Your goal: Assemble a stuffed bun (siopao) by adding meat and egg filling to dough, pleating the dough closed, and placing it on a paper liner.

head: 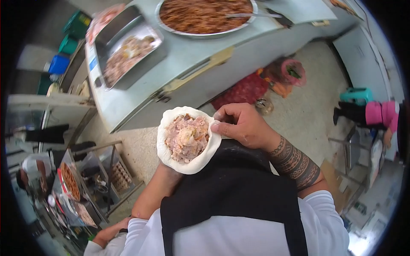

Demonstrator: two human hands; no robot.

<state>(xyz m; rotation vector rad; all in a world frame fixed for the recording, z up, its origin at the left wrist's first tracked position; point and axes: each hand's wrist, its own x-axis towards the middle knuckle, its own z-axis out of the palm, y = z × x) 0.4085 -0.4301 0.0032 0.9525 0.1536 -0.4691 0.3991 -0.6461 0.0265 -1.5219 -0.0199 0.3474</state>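
Observation:
A round of white dough (209, 153) lies in front of my chest, its rim raised around a mound of pale pink minced-meat filling (189, 137) with brown bits. My left hand (169, 169) supports it from below, mostly hidden by the dough. At the right edge, my right hand (238, 124) pinches the rim between thumb and fingertips. Beyond them on the counter stand a steel pan (141, 72) holding more minced meat and a large round metal tray (205, 36) of brown filling, with a long-handled utensil (253, 15) across its rim.
The pale counter (179, 54) has a yellowish handle strip on its side. Below it on the floor are a red mesh sack (243, 91) and a pink bag (294, 73). Co-workers stand at far left and far right; another person's arm (112, 232) is close at lower left.

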